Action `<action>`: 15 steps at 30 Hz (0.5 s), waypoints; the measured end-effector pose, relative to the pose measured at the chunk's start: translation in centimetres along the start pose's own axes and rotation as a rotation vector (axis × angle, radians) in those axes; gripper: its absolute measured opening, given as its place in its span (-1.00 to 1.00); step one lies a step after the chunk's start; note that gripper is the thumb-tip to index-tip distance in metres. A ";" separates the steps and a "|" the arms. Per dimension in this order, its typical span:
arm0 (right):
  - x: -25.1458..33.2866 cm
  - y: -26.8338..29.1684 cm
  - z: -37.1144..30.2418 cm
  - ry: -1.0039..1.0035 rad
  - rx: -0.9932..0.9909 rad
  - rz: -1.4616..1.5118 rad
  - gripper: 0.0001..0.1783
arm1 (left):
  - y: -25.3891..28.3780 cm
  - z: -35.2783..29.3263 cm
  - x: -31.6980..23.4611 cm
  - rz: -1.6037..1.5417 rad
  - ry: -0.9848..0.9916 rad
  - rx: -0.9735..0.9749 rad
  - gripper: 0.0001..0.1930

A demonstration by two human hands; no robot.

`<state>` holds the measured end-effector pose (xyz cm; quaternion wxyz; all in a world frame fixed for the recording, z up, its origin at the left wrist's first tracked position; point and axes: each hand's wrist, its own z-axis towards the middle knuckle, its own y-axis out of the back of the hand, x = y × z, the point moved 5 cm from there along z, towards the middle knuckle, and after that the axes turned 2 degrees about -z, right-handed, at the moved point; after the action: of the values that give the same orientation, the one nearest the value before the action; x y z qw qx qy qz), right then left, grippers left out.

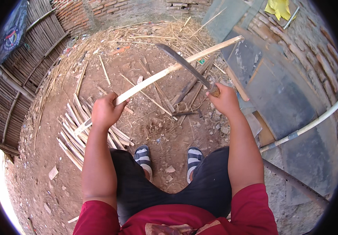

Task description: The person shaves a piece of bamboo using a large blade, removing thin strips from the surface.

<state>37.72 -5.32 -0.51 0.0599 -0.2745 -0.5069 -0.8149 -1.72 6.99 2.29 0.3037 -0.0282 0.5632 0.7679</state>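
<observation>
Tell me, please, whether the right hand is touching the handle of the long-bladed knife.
Touching: the head view shows the right hand closed around the knife handle, with no gap between them.

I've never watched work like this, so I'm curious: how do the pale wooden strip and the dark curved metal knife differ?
The pale wooden strip is longer than the dark curved metal knife. The strip is nearly straight; the knife's blade curves. Both are held raised.
</observation>
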 end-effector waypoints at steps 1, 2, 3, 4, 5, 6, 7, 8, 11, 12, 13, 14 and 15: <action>-0.1 0.0 0.1 -0.027 0.027 -0.008 -0.49 | 0.0 0.0 0.1 0.009 0.007 0.005 -0.54; -0.1 0.2 0.2 -0.054 0.054 -0.017 -0.48 | 0.0 0.0 0.2 0.017 0.014 0.009 -0.57; -0.2 0.3 0.2 -0.082 0.080 -0.026 -0.47 | 0.0 -0.1 0.2 0.025 0.021 0.014 -0.59; -0.2 0.1 0.1 -0.048 0.064 -0.027 -0.48 | 0.0 0.0 0.1 0.022 0.019 0.015 -0.60; -0.3 -0.3 0.0 -0.014 0.048 -0.028 -0.50 | 0.0 0.0 -0.1 0.017 0.017 0.016 -0.60; -0.2 -0.5 -0.1 0.020 0.031 -0.030 -0.51 | -0.1 0.0 -0.2 0.013 0.014 0.017 -0.60; 0.9 -0.7 -0.3 0.075 0.054 -0.048 -0.51 | -0.2 -0.1 -0.2 0.010 0.020 0.021 -0.60; 2.6 -0.6 -0.5 0.132 0.075 -0.061 -0.51 | 0.0 -0.1 -0.2 0.011 0.025 0.023 -0.61; 4.2 -0.8 -0.8 0.249 0.095 -0.051 -0.50 | 0.0 -0.2 -0.1 -0.001 0.032 0.032 -0.55; 4.4 -0.8 -0.9 0.280 0.095 -0.038 -0.50 | 0.0 -0.2 0.0 -0.006 0.034 0.036 -0.52; 4.2 -0.6 -0.8 0.238 0.093 -0.036 -0.49 | 0.1 -0.2 0.0 -0.010 0.032 0.029 -0.52; 4.0 -0.2 -0.7 0.196 0.092 -0.033 -0.49 | 0.2 -0.3 0.1 -0.012 0.029 0.023 -0.53; 3.5 0.1 -0.5 0.155 0.091 -0.030 -0.49 | 0.3 -0.3 0.2 -0.014 0.028 0.016 -0.53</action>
<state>34.57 -5.12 1.18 0.0992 -0.2000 -0.5414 -0.8106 -2.13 6.76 2.39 0.3015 -0.0406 0.5732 0.7608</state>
